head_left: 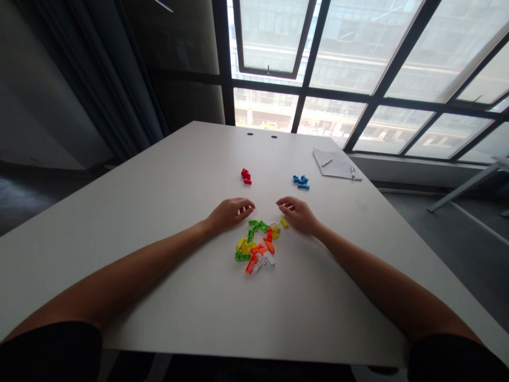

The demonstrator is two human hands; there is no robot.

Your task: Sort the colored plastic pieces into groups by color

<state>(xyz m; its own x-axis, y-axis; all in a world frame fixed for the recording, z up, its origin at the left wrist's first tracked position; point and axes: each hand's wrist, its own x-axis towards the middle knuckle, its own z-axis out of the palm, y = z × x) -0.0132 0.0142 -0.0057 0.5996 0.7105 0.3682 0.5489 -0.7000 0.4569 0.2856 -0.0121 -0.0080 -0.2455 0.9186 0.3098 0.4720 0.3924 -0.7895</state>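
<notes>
left hand (230, 214), right hand (300, 215) | near mixed pieces (259, 248) | 1 red pile (246, 175), 1 blue pile (303, 180)

Overlapping pieces (258, 248) partly hide one another; marks on the paper (339, 163) are illegibly small.

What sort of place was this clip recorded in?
Probably an office or meeting room: a large white table with cable holes, paper and pens on it, and tall windows facing another building.

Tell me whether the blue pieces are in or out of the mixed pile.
Out: the blue pieces lie together beyond the right hand, apart from the mixed pile nearer the camera.
</notes>
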